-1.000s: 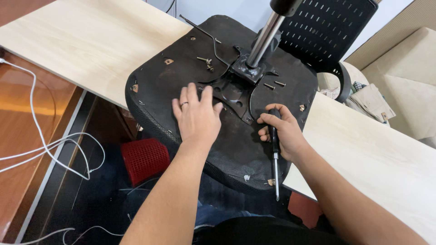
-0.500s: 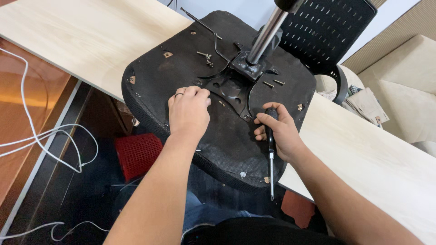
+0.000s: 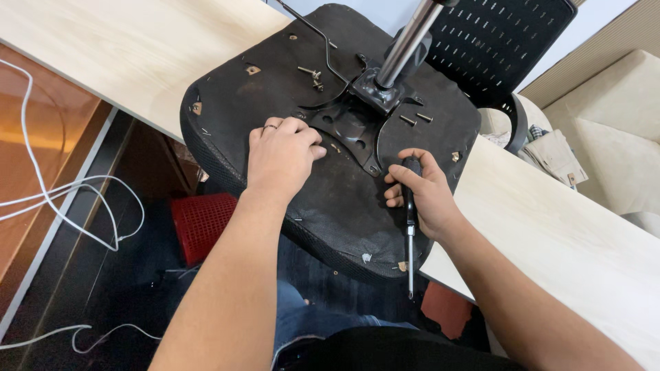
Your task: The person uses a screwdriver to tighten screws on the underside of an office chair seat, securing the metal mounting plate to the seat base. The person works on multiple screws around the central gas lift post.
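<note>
The upturned chair seat [image 3: 330, 206] was laid across the pale desk [image 3: 124, 48], its near edge overhanging. Since a second earlier, the left hand [image 3: 282, 154] had been drawn from a flat spread into a loose curl beside the metal mounting plate [image 3: 350, 134]. The right hand [image 3: 423, 196] stayed closed around a screwdriver [image 3: 410, 233], tip pointing near. Loose screws [image 3: 416, 118] were seen by the chrome column [image 3: 409, 45].

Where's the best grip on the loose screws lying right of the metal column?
Probably pinch one screw across its shaft, coming from above. Both lie flat on the upturned seat underside, clear of the mounting plate. The left hand is free; the right hand holds a screwdriver.
</note>
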